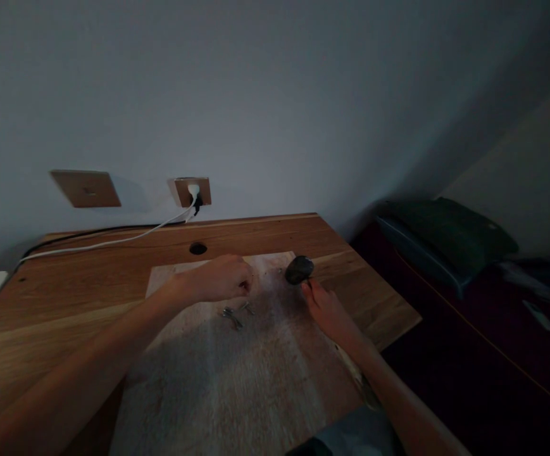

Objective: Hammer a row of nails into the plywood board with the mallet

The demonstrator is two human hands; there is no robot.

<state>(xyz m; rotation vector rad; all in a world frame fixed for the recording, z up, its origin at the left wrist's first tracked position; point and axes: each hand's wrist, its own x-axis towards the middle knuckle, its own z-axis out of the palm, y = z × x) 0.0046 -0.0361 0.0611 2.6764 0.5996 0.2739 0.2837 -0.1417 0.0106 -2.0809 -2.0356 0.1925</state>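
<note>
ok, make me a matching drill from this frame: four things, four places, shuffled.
Things:
1. white cable
2. dark rounded object
3. small metal pieces
4. dark bag

Places:
a. off the desk, to its right
b. at the right hand fingertips
c. on the board, just below the left hand
d. from the wall socket along the desk's back edge

Pairs: 1-d, 2-b, 3-c, 4-a
</note>
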